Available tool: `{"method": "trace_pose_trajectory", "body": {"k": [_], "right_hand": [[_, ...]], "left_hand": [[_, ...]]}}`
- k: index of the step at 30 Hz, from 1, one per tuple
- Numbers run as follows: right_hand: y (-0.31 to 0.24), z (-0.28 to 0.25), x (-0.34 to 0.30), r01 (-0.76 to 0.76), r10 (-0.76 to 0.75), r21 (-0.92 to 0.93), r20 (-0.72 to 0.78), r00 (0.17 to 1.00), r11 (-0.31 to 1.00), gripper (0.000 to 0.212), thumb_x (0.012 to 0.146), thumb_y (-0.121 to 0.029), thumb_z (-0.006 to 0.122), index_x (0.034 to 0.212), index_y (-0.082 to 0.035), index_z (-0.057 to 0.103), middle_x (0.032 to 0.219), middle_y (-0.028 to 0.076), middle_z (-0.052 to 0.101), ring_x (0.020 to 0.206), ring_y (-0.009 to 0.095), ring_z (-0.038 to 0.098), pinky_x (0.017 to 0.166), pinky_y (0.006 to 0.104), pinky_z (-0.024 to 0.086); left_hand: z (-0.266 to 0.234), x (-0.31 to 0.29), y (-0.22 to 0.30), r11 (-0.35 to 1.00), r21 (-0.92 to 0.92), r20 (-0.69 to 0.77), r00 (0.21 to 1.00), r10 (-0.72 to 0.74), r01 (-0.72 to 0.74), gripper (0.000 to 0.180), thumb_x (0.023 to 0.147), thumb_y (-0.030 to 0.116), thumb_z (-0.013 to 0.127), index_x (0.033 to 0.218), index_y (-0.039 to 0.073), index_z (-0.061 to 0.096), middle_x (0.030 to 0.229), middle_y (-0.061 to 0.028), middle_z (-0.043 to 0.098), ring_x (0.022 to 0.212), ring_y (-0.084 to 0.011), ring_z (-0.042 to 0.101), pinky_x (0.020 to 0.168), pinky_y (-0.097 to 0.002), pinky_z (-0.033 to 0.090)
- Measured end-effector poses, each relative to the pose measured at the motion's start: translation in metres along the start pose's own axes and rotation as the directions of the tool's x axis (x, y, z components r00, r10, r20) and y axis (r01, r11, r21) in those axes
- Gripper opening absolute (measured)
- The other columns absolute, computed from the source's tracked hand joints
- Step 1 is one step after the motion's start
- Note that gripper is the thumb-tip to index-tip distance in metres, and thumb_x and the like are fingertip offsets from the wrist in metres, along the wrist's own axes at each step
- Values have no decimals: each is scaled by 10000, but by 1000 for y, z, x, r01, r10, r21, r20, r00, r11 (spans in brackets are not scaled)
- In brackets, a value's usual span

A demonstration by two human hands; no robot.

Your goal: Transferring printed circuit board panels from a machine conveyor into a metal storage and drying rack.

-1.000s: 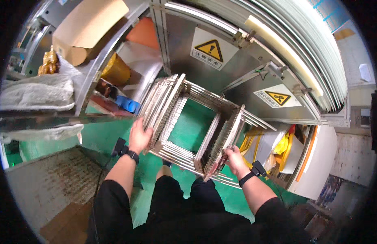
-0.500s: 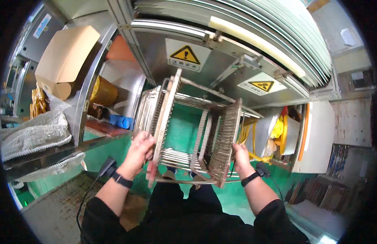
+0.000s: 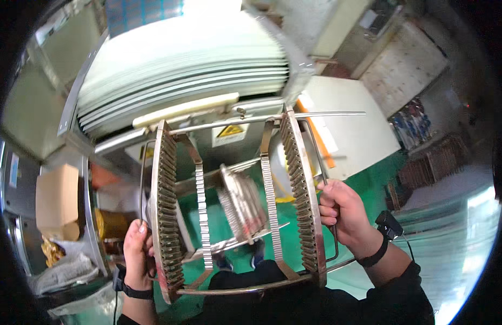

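Observation:
A slotted metal rack [image 3: 298, 195] hangs in front of me, its two toothed side walls upright and joined by crossbars. My left hand [image 3: 136, 252] is closed around the wire handle on the left wall. On the opposite wall, my right hand [image 3: 345, 211] grips the other wire handle with its fingers wrapped round it. Through the open middle of the frame, a second metal rack [image 3: 243, 203] shows lower down, partly hidden by the one I hold. Nothing sits in the slots that I can see.
A machine with a stack of pale panels [image 3: 186, 70] stands ahead, a warning sign [image 3: 229, 132] on its front. On the left are a cardboard box [image 3: 57, 200] and a yellow bucket [image 3: 111, 225]. A white board [image 3: 351, 119] is to the right, above green floor [image 3: 364, 187].
The held rack has come up closer to me and turned, so its slotted walls now face each other left and right. Both hands keep hold of it; my view has swung right.

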State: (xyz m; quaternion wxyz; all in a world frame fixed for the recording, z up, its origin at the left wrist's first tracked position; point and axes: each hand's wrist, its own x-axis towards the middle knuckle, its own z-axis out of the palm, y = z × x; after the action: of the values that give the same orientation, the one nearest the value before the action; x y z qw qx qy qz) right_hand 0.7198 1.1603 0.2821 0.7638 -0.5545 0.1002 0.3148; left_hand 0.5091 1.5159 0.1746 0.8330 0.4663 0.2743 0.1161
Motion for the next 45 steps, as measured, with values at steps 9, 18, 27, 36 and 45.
{"method": "trace_pose_trajectory", "body": {"k": [9, 18, 27, 36, 45], "right_hand": [[-112, -288, -25, 222, -464, -591, -294, 836, 775, 145, 903, -170, 590, 818, -53, 592, 643, -20, 513, 486, 66, 431, 430, 239, 326], [-218, -522, 59, 159, -732, -916, -181, 657, 368, 366, 840, -230, 603, 1114, 9, 645, 1053, 235, 675, 1017, 342, 643, 892, 366, 487], [-205, -604, 22, 342, -952, -908, -152, 267, 241, 421, 890, -148, 610, 1262, 23, 510, 1405, 201, 413, 1204, 323, 514, 917, 369, 489], [36, -891, -146, -565, -403, -652, -758, 514, 505, 322, 817, -213, 608, 1050, 10, 629, 1144, 211, 628, 1113, 400, 558, 944, 489, 459], [149, -1163, -208, -451, -110, -870, -437, 893, -201, 314, 648, -261, 813, 899, -124, 684, 920, 83, 678, 953, 263, 637, 790, 414, 539]], "left_hand": [[111, -31, -16, 972, 36, -3, 972, 234, -233, 182, 969, 260, 562, 868, 142, 468, 686, 62, 446, 592, -38, 431, 544, -192, 384], [360, -62, -100, 985, -123, -129, 986, 109, -125, 223, 991, 271, 528, 796, 169, 490, 595, 88, 400, 486, -18, 356, 434, -191, 321], [457, 10, -147, 959, -254, 2, 992, 128, -124, 333, 1010, 276, 500, 703, 184, 409, 533, 81, 326, 453, -47, 334, 427, -223, 331], [637, 1, -226, 998, -61, 616, 787, 21, 21, 281, 966, 312, 537, 795, 98, 474, 761, -58, 547, 701, -216, 551, 677, -349, 506], [812, -39, -307, 942, 118, 922, 386, 13, -313, 233, 911, 214, 645, 930, -9, 709, 1096, -240, 678, 1115, -403, 617, 1006, -520, 446]]}}
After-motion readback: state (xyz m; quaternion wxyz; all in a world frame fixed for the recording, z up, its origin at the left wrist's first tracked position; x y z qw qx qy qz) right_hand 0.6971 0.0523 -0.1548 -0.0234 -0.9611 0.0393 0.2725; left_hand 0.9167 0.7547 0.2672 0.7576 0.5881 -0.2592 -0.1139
